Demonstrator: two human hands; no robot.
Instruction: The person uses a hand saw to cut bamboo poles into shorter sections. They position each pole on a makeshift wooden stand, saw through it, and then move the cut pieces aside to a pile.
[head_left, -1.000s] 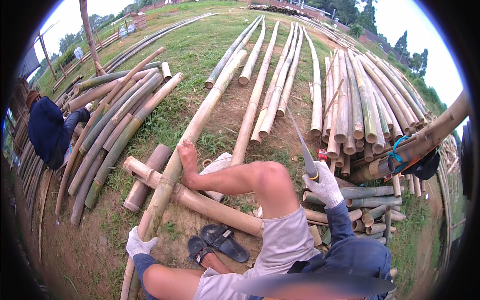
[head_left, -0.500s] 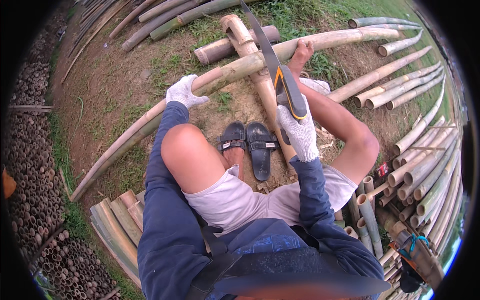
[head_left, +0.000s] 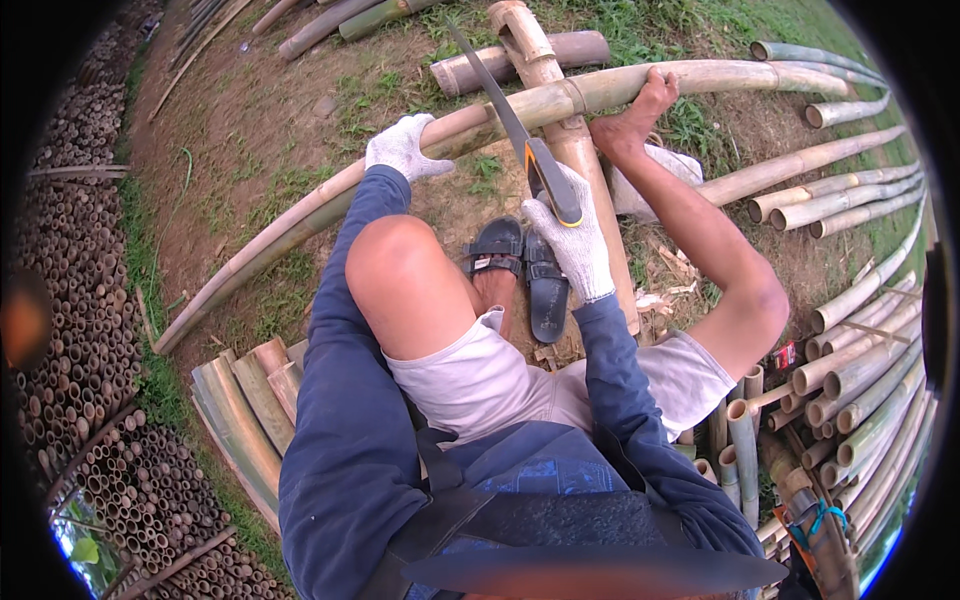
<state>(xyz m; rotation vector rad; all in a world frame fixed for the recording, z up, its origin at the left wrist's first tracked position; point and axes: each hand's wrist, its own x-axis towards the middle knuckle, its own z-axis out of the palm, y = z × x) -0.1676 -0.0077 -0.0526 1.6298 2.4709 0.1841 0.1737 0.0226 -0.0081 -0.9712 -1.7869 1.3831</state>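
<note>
A long bamboo pole [head_left: 640,88] lies across in front of me, split lengthwise toward its left part. My left hand [head_left: 405,150], in a white knit glove, grips it left of the middle, thumb on the near side. My right hand [head_left: 572,235], gloved too, is closed round the black and orange handle of a hand saw [head_left: 497,95]. The saw's blade slants up and left across the pole; whether its teeth touch the bamboo I cannot tell. A thicker bamboo post [head_left: 608,240] supports the pole from below. My bare right foot [head_left: 640,115] presses on the pole.
A short bamboo log [head_left: 580,48] lies beyond the pole. Black sandals [head_left: 546,290] are on the dirt between my legs. Bamboo poles [head_left: 880,370] are piled at right, split pieces [head_left: 245,420] at lower left, and stacked bamboo ends [head_left: 85,330] at far left.
The saw and my right hand have moved left and back toward me along the stroke. The whole view has shifted a little; my left hand keeps its place on the pole.
</note>
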